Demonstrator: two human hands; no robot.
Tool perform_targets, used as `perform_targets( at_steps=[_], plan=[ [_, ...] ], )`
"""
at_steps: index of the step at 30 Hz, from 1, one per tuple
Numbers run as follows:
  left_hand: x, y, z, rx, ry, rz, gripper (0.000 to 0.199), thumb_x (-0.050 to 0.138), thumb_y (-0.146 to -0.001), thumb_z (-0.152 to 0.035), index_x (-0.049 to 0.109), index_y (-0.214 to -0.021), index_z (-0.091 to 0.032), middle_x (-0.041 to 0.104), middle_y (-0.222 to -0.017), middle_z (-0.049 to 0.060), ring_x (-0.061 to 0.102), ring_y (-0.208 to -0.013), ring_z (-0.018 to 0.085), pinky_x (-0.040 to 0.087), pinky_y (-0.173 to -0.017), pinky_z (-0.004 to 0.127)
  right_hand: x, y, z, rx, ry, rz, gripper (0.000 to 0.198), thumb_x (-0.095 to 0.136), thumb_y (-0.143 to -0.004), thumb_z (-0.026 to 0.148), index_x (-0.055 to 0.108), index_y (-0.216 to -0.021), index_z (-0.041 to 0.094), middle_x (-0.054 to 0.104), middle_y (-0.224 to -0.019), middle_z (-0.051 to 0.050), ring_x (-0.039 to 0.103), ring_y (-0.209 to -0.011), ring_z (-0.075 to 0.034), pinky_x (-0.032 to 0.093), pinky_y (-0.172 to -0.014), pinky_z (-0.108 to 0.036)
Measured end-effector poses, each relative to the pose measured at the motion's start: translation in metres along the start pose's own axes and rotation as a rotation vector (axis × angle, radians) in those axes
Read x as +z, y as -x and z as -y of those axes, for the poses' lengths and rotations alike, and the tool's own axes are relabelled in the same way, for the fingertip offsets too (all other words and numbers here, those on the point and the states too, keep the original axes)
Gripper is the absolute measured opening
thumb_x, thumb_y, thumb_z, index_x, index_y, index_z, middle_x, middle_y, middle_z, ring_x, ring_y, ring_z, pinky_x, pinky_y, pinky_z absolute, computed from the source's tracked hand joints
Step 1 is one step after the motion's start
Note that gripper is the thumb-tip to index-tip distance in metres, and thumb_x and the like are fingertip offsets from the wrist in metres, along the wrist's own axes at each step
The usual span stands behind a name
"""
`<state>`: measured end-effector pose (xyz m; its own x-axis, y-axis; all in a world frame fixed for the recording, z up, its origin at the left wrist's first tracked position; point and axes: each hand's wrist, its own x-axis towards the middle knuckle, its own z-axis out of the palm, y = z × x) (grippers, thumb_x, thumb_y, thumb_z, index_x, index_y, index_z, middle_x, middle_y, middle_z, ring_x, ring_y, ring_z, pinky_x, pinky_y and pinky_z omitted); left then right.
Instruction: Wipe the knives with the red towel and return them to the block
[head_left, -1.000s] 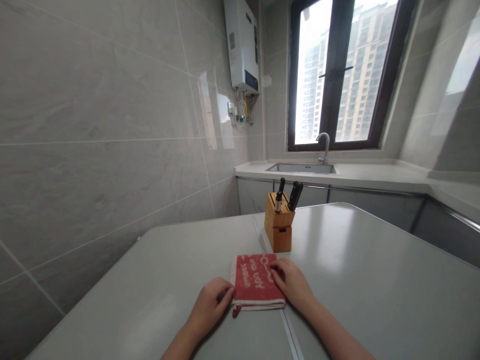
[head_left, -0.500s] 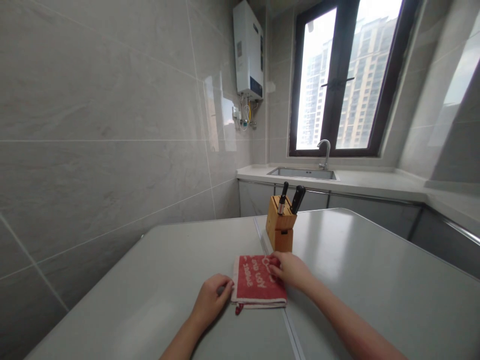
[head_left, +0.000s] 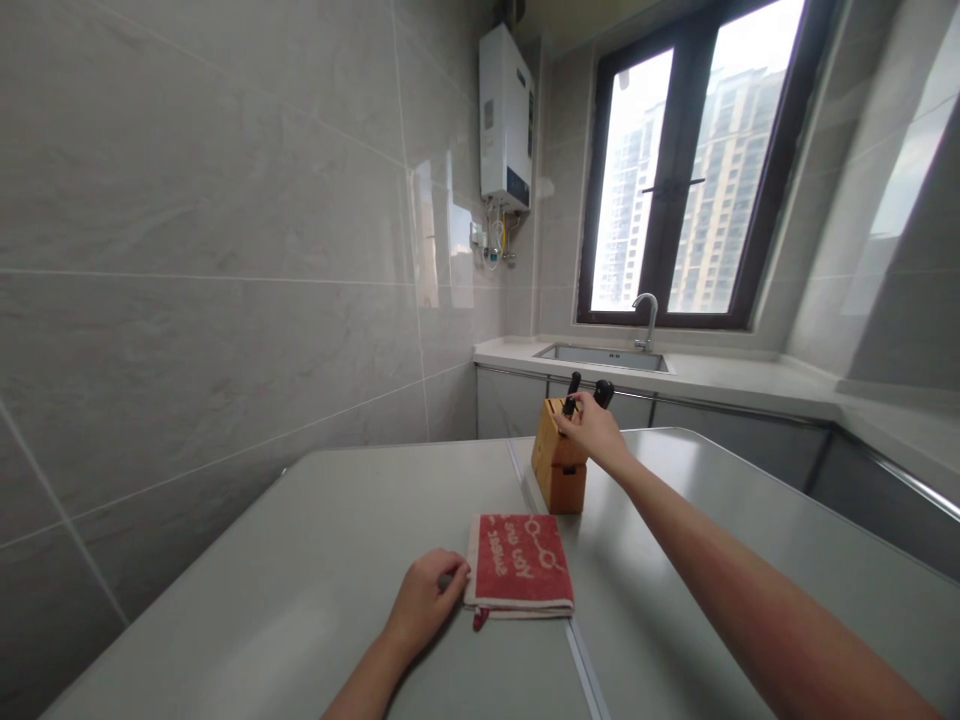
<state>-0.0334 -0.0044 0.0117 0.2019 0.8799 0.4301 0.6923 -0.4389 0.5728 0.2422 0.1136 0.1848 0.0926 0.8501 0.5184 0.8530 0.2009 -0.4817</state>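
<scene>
left hand (head_left: 427, 592) curled (loosely) | right hand (head_left: 592, 428) farther forward, fingers bent

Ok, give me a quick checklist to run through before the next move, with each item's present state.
1. Brown wooden knife block upright on the glossy pale table: ok.
2. Right hand at the slim black knife handle: ok.
3. Grip closed firmly there: cannot tell, fingers partly cover it.
4. Folded red cloth towel with white lettering lying flat: ok.
5. Left hand steadying the block: not ok, it's at the towel's left edge.
</scene>
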Motion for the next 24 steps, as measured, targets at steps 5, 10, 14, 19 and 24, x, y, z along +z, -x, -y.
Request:
perform_targets(
  at_steps=[5,10,14,19,24],
  plan=[
    [0.000,0.001,-0.001,0.007,0.006,-0.004,0.033,0.040,-0.090,-0.032,0.067,-0.077,-0.018,0.066,-0.075,0.006,0.058,-0.072,0.018,0.043,-0.070,0.026,0.004,-0.006,0.001,-0.012,0.029,0.035,0.025,0.047,-0.085,0.038,0.060,-0.085,0.017,0.067,-0.072,-0.007,0.062,-0.067,-0.019,0.037,-0.056,-0.025],
    [0.001,0.000,0.000,0.006,0.007,-0.004,0.033,0.040,-0.090,-0.032,0.067,-0.077,-0.018,0.066,-0.075,0.006,0.058,-0.072,0.018,0.043,-0.070,0.026,-0.014,0.000,0.017,-0.028,0.039,-0.035,0.026,0.046,-0.087,0.040,0.059,-0.092,0.019,0.066,-0.073,-0.007,0.061,-0.067,-0.019,0.036,-0.056,-0.025],
    [0.001,0.000,0.001,0.004,0.005,-0.013,0.031,0.042,-0.089,-0.031,0.067,-0.077,-0.018,0.066,-0.075,0.005,0.059,-0.071,0.018,0.043,-0.069,0.025,-0.045,0.015,0.038,-0.164,-0.030,-0.329,0.030,0.044,-0.087,0.043,0.060,-0.094,0.019,0.064,-0.067,-0.005,0.059,-0.061,-0.019,0.036,-0.055,-0.026],
    [0.000,0.000,0.002,0.013,0.001,-0.005,0.032,0.042,-0.090,-0.032,0.066,-0.074,-0.018,0.066,-0.073,0.005,0.059,-0.070,0.018,0.043,-0.068,0.025,-0.056,0.062,0.042,-0.308,-0.303,-0.557,0.024,0.048,-0.087,0.039,0.058,-0.097,0.019,0.061,-0.069,-0.001,0.055,-0.056,-0.013,0.042,-0.057,-0.024],
    [-0.001,0.000,0.002,0.008,0.001,-0.011,0.031,0.043,-0.089,-0.032,0.067,-0.077,-0.017,0.067,-0.075,0.005,0.059,-0.072,0.018,0.043,-0.069,0.025,0.011,0.122,0.007,-0.242,-0.565,-0.361,0.018,0.049,-0.087,0.031,0.057,-0.100,0.020,0.067,-0.084,-0.004,0.062,-0.068,-0.015,0.050,-0.064,-0.026]
  ],
)
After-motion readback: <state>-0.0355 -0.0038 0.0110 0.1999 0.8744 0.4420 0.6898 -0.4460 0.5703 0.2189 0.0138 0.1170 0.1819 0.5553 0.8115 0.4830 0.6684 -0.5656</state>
